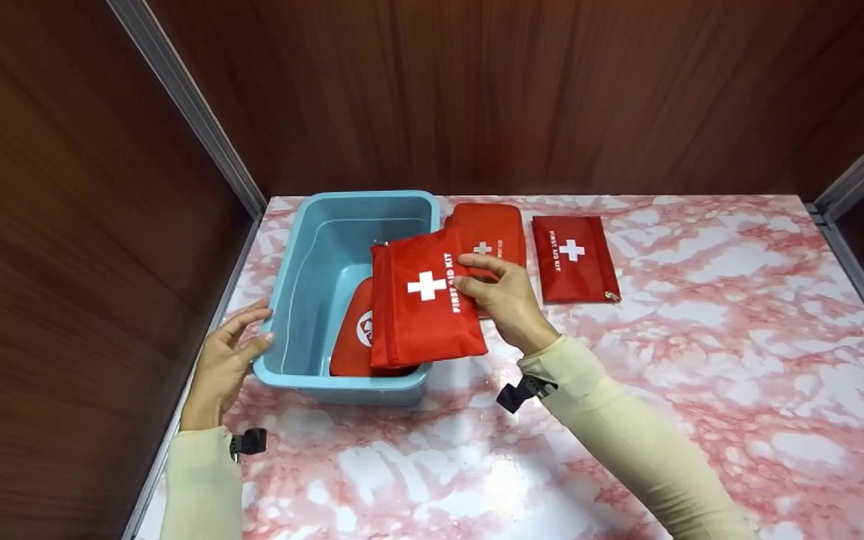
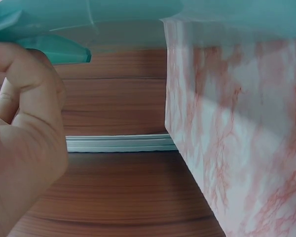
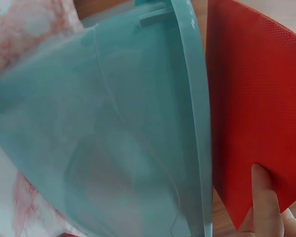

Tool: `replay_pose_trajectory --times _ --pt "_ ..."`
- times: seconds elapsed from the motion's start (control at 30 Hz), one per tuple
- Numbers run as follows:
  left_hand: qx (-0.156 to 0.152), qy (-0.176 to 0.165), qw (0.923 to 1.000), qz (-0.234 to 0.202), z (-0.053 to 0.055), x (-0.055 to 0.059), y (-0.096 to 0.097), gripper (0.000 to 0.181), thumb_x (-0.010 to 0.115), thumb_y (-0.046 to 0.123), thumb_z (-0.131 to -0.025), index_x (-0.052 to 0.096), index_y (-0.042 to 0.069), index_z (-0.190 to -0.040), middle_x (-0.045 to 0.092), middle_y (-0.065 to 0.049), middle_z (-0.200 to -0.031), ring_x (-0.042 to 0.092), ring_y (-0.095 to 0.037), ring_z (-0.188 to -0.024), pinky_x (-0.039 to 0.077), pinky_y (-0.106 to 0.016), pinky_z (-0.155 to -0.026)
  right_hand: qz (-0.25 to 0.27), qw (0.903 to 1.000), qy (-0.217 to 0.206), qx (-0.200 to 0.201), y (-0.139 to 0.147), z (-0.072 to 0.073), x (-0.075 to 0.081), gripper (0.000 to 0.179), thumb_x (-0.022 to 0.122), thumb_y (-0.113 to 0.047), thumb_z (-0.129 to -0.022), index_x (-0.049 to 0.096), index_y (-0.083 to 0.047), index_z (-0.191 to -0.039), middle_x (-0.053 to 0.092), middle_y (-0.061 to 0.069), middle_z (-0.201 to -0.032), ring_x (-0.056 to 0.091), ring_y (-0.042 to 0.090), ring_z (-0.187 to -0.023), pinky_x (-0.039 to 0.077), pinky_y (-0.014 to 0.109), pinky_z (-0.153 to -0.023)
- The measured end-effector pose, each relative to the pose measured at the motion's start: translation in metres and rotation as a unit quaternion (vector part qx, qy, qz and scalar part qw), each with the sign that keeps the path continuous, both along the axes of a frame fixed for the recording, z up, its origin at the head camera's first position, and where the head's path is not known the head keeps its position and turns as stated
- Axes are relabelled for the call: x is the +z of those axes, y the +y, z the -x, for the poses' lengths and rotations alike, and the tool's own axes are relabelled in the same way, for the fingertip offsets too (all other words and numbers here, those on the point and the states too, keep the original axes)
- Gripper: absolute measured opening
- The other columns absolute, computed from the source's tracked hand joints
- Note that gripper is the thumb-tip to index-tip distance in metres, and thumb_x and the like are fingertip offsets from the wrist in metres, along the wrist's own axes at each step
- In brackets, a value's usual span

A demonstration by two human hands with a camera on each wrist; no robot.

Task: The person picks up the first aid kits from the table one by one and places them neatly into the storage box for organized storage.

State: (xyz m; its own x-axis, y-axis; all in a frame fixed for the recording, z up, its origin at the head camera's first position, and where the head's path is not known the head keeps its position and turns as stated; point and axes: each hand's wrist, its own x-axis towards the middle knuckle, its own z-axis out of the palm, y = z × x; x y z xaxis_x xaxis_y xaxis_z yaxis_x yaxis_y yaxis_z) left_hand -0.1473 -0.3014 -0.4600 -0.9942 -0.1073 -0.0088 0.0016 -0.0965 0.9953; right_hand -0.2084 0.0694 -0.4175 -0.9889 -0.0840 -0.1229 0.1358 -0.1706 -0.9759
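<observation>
My right hand (image 1: 503, 300) pinches a flat red first aid pouch (image 1: 428, 330) by its right side. The pouch has a white cross and lettering, and it hangs tilted over the right rim of a light blue plastic tub (image 1: 361, 196). In the right wrist view the pouch (image 3: 256, 98) rises beyond the tub rim (image 3: 200, 113), with a finger pressed on its face. At the tub's left front rim, my left hand (image 1: 226, 364) grips the edge between thumb and fingers. Inside the tub lies a red case (image 1: 349, 345) with a round white emblem, partly hidden by the pouch.
Right of the tub lies a red first aid case (image 1: 496, 221), partly covered by the held pouch and my hand. Another red first aid pouch (image 1: 574, 277) lies farther right on the pink marbled table (image 1: 702, 360). Wooden panels (image 1: 477, 90) stand behind and at the sides.
</observation>
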Motion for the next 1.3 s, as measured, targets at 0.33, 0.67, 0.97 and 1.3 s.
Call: replay_pose_trajectory --times 0.33,0.67,0.97,1.3 --pt "-0.003 0.008 1.0000 -0.005 0.000 -0.001 -0.001 0.033 0.059 -0.016 -0.090 0.061 -0.011 -0.123 0.056 0.000 -0.136 0.067 -0.015 -0.089 0.060 -0.028 -0.066 0.011 0.9999 -0.006 -0.001 -0.012 0.002 -0.001 0.037 0.068 0.005 -0.087 0.065 0.004 -0.125 0.067 0.019 -0.108 0.067 0.023 -0.085 0.060 0.032 -0.072" --pt "-0.004 0.001 1.0000 -0.006 -0.001 0.000 -0.001 0.033 0.059 -0.015 -0.090 0.063 -0.007 -0.123 0.055 -0.001 -0.138 0.067 -0.014 -0.090 0.060 -0.028 -0.067 -0.007 1.0000 -0.001 0.002 -0.024 0.005 -0.003 0.037 0.070 0.002 -0.087 0.067 0.002 -0.123 0.067 0.021 -0.108 0.065 0.020 -0.076 0.056 0.024 -0.058" --pt "-0.009 0.009 0.9998 -0.013 -0.001 -0.001 -0.002 0.032 0.059 -0.015 -0.090 0.065 -0.005 -0.120 0.057 0.001 -0.136 0.066 -0.013 -0.090 0.058 -0.025 -0.066 -0.015 0.9999 0.002 -0.002 -0.029 0.008 -0.002 0.035 0.071 0.002 -0.087 0.068 0.002 -0.121 0.068 0.016 -0.101 0.063 0.018 -0.071 0.049 0.021 -0.049" --pt "-0.005 0.005 0.9999 -0.008 -0.002 0.000 -0.001 0.031 0.060 -0.015 -0.090 0.066 -0.005 -0.119 0.058 0.003 -0.136 0.066 -0.013 -0.085 0.057 -0.023 -0.064 -0.005 0.9999 -0.007 0.011 -0.038 0.011 -0.002 0.035 0.069 0.004 -0.088 0.067 0.002 -0.122 0.067 0.015 -0.098 0.063 0.018 -0.069 0.051 0.021 -0.052"
